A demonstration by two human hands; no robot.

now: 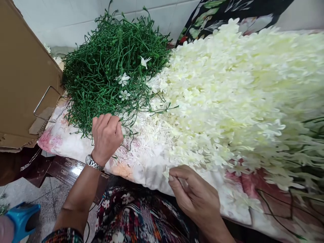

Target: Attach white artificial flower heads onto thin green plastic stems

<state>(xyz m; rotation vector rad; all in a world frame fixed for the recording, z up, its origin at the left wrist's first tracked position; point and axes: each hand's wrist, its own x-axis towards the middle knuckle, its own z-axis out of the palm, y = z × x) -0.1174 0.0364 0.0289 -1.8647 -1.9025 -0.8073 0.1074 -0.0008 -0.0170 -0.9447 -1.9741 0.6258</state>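
Note:
A tangled heap of green plastic stems (113, 67) lies at the back left of a cloth-covered surface (152, 172). A big pile of cream-white artificial flower petals (240, 94) spreads over the right. My left hand (106, 136), with a metal wristwatch (93, 163), is curled closed at the near edge of the green heap, fingers among the stems. My right hand (193, 194) pinches a single small white petal (166, 172) between thumb and forefinger at the near edge of the petal pile.
A brown cardboard box (22, 84) with a wire handle stands at the left. A blue object (20, 219) sits on the tiled floor at bottom left. Someone's dark floral clothing (217, 13) shows behind the petals. More green stems (303, 158) poke out at the right.

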